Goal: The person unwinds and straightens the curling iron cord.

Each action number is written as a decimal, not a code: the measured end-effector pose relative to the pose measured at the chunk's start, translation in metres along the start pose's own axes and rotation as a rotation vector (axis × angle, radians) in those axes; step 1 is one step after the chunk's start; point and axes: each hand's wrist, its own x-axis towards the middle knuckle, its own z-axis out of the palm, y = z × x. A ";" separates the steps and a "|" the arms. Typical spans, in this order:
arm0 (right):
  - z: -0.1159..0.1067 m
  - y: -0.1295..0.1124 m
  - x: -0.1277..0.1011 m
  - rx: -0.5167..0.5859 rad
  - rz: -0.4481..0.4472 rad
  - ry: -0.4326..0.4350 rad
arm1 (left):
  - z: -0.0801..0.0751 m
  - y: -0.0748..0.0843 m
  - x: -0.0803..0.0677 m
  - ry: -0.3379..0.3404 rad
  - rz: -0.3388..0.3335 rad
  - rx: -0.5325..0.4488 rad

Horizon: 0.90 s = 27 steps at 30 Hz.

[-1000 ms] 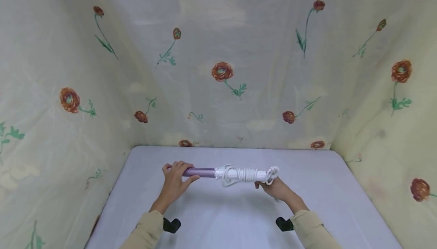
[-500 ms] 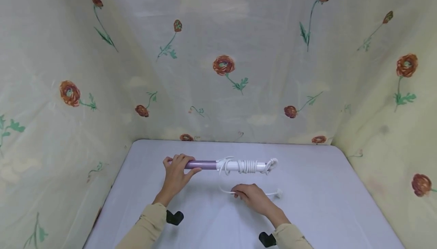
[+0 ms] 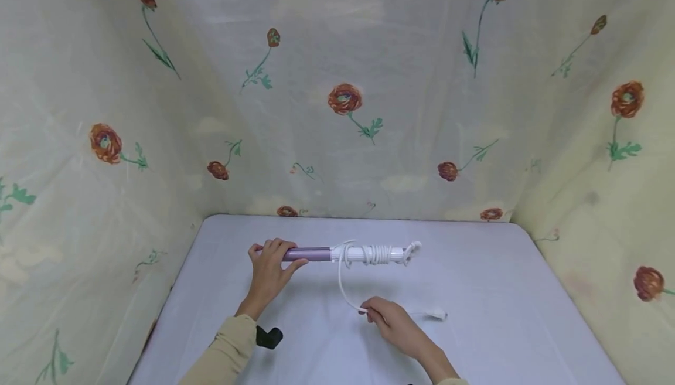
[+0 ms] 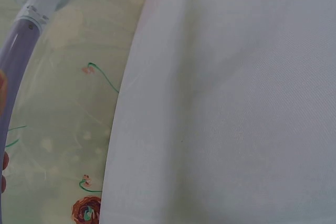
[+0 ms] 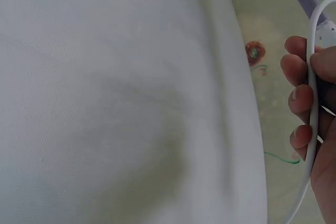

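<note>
My left hand (image 3: 268,273) grips the purple part of a hair styling iron (image 3: 310,254), which is held level above the table. Its white handle (image 3: 396,254) points right, with white power cord (image 3: 379,254) wound round it in several turns and a loop at its far end. Below the iron, my right hand (image 3: 392,325) pinches a loose length of the cord that hangs from the left end of the coil. In the right wrist view, the cord (image 5: 313,103) runs between thumb and curled fingers (image 5: 295,69). The white plug (image 3: 437,314) sticks out to the right beyond the right hand.
A pale lavender table (image 3: 490,291) lies underneath, with shadows of the arms and iron on it. Flower-printed curtains (image 3: 401,186) enclose it at the back and both sides. A black heart-shaped piece (image 3: 269,337) shows beside the left cuff.
My right hand has left the iron's handle end, taken the loose cord and drawn it down toward me. A turn of cord hangs free; the left hand keeps its grip.
</note>
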 end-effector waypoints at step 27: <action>-0.112 -0.024 0.007 -0.225 -0.212 0.534 | 0.000 -0.004 -0.004 -0.018 -0.008 -0.024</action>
